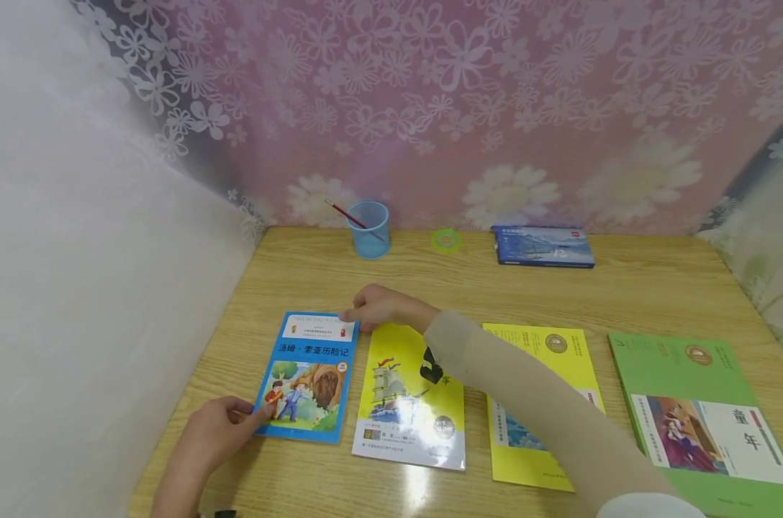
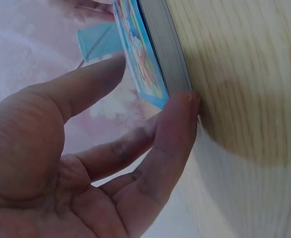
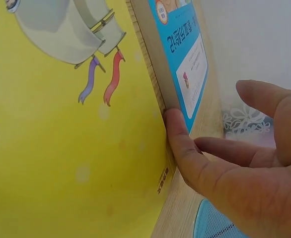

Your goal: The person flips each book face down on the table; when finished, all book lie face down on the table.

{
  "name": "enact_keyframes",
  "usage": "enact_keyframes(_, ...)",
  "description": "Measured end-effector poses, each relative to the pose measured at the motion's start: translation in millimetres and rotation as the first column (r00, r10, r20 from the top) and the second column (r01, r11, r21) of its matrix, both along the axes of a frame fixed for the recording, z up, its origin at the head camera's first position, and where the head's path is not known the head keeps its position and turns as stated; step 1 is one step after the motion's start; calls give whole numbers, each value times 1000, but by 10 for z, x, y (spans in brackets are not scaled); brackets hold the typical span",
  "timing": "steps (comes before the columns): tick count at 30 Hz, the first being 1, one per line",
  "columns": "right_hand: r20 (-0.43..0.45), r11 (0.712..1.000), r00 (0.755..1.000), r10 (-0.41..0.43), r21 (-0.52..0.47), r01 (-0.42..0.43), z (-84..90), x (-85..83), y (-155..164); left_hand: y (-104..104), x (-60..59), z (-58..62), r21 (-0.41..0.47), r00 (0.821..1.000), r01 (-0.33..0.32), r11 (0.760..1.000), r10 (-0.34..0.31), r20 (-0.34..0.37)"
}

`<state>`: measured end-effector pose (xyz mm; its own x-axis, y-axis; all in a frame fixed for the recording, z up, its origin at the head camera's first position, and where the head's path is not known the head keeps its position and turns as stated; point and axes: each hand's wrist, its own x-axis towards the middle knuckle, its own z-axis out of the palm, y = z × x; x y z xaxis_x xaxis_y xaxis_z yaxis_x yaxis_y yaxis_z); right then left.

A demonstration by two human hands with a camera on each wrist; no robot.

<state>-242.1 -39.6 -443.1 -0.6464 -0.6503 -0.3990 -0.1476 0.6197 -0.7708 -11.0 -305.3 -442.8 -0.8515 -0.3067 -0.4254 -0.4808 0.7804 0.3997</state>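
Observation:
A blue children's book lies flat on the wooden table, at the left end of a row of books. My left hand is at its near left corner, thumb on the cover. In the left wrist view a straight fingertip presses against the page edge of the blue book. My right hand reaches across to the far right corner. There one fingertip touches the edge of the blue book, beside the yellow ship book, and the thumb stands apart.
To the right lie the yellow ship book, a second yellow book partly under my sleeve, and a green book. Along the back stand a blue cup holding a red pencil, a green tape roll and a blue box. A wall runs along the left.

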Motion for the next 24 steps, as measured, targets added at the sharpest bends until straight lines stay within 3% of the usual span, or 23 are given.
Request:
enact_keyframes(5, -11, 1000, 1000, 13, 28, -13, 37, 31, -31, -34, 6, -5, 42, 1000, 8, 999, -8, -3)
enact_keyframes(13, -48, 996, 997, 66, 71, -62, 95, 101, -86, -90, 9, -62, 129, 997, -55, 990, 46, 70)
enact_keyframes(19, -51, 992, 999, 13, 125, -7, 107, 112, -104, -97, -3, -78, 176, 997, -47, 983, 36, 66)
enact_keyframes(24, -41, 993, 999, -34, 113, 39, 102, 109, -104, -108, -15, -103, 216, 998, -34, 976, 24, 50)
